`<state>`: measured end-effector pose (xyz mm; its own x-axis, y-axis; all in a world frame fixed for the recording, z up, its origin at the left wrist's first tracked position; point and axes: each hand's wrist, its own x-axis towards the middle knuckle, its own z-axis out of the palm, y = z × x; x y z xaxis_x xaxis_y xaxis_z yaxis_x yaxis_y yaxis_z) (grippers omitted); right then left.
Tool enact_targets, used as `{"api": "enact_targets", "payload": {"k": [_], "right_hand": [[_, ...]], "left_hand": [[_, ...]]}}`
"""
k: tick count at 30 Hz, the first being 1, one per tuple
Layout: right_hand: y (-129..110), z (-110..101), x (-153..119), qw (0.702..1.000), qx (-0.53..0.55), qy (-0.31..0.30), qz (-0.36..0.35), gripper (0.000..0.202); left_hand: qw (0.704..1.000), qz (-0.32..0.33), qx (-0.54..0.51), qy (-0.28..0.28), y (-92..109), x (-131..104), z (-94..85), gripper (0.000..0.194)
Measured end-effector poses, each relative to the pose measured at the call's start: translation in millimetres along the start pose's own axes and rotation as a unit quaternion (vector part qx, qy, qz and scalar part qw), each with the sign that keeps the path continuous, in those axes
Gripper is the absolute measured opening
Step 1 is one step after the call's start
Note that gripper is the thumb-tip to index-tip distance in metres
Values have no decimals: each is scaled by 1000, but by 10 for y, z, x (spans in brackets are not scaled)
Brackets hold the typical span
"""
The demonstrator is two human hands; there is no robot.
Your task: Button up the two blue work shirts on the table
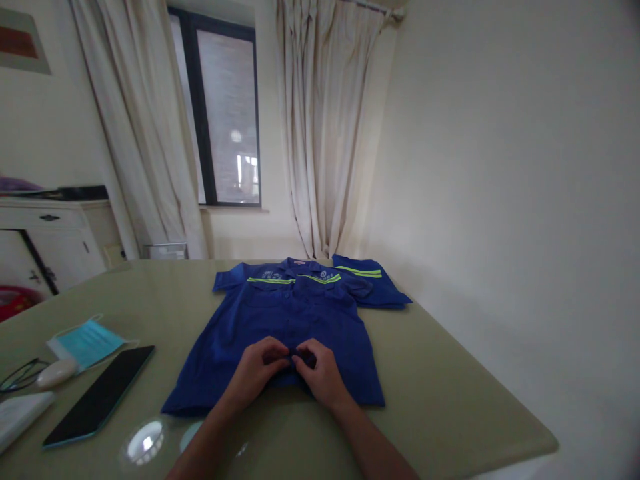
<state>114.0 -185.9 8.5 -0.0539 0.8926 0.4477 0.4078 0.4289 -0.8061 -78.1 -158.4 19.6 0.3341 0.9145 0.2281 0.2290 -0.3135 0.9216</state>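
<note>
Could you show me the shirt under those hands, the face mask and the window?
Shirt point(273, 325), head view: its front, below the stripes.
Face mask point(91, 343), head view: its blue panel.
Window point(228, 110), head view: its pane.

Single view from a head-worn camera, set above the near side of the glossy, pale green bench point(460, 387) and facing forward and down across it. The bare left hand point(257, 367) and bare right hand point(323, 373) appear close, at near centre, over the dark blue, short-sleeved cloth shirt point(325, 323); the dark-framed, rectangular glass window point(229, 113) stands farther off, far left. A smooth off-white wall point(520, 180) bounds the right.
</note>
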Motion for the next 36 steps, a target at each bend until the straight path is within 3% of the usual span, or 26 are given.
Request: {"api": "enact_targets", "payload": {"k": [5, 11, 15, 19, 26, 36], "right_hand": [[-21, -6, -20, 1000, 3, -17, -16, 9], [-88, -33, -44, 997, -38, -32, -57, 19], [-123, -100, -49, 996, -18, -57, -65, 14], [-111, -130, -41, 997, 31, -54, -45, 33], [-4, -35, -24, 999, 2, -29, -30, 10], [-45, -30, -52, 996, -59, -26, -56, 12]], "left_hand": [[998, -16, 53, 9, -17, -5, 24, 14], [999, -9, 43, -17, -22, -21, 52, 13], [997, 1, 71, 13, -30, -29, 76, 14], [996, 5, 81, 22, -31, -44, 106, 15], [999, 25, 39, 22, -63, -42, 143, 18], [999, 14, -8, 35, -105, -20, 116, 17]]}}
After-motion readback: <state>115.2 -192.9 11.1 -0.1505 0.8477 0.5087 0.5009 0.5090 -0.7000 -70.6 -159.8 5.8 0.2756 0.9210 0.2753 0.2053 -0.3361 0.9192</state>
